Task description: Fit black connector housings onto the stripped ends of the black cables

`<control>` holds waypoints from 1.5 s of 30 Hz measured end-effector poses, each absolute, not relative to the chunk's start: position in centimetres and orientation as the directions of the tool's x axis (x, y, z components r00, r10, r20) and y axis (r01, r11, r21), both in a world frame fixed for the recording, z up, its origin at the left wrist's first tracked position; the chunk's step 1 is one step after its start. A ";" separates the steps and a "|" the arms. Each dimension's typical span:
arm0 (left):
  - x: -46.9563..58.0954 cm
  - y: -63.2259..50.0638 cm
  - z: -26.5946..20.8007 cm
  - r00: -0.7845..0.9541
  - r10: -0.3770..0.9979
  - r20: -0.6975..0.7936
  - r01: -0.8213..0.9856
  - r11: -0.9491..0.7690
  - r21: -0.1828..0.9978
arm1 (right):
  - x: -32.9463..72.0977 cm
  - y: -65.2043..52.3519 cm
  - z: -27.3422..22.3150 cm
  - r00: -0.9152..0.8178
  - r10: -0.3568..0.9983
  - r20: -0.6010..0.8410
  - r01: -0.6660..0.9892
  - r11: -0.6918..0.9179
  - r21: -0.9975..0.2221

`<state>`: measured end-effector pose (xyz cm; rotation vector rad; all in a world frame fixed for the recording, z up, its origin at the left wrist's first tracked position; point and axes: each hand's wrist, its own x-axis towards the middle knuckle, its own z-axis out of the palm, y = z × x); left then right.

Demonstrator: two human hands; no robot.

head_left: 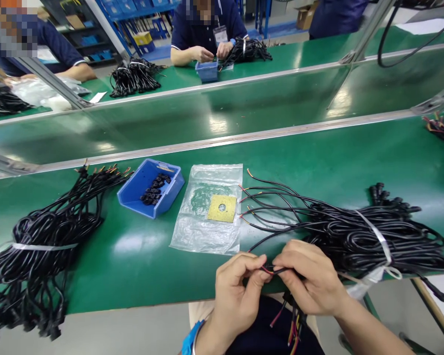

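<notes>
Head view: left hand [240,291] pinched on red wire [267,270], right hand [311,278] on black cable [279,270], over green table [148,281] near edge; wire-end handling, seemingly; next move needs steady, fine pinch. Cable bundle [358,234] beside right hand.

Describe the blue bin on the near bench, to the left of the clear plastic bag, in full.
The blue bin is an open-topped box, apparently molded plastic, with sloping walls and a pale strip inside near its far rim. It stands at an angle on the green bench, holding a loose heap of small black pieces, with part of its floor bare. The clear plastic bag lies to its right. Wire ends from the left cable bundle reach close to its left edge; contact is unclear.
</notes>
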<state>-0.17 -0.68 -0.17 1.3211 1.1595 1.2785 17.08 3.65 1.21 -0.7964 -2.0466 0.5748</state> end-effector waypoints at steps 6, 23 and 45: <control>-0.2 -0.7 -0.3 0.024 0.972 0.235 0.166 -0.235 0.958 | 17.1 3.6 1.0 -0.482 0.717 0.503 0.348 0.684 -0.641; 0.0 -1.0 -0.4 -0.007 0.999 -0.036 -0.012 0.036 0.999 | 17.2 3.7 1.2 -0.438 0.764 0.473 0.372 0.634 -0.679; -0.2 -0.5 0.1 0.058 0.998 -0.023 0.085 0.018 0.996 | 17.3 3.9 1.3 -0.497 0.748 0.440 0.399 0.648 -0.649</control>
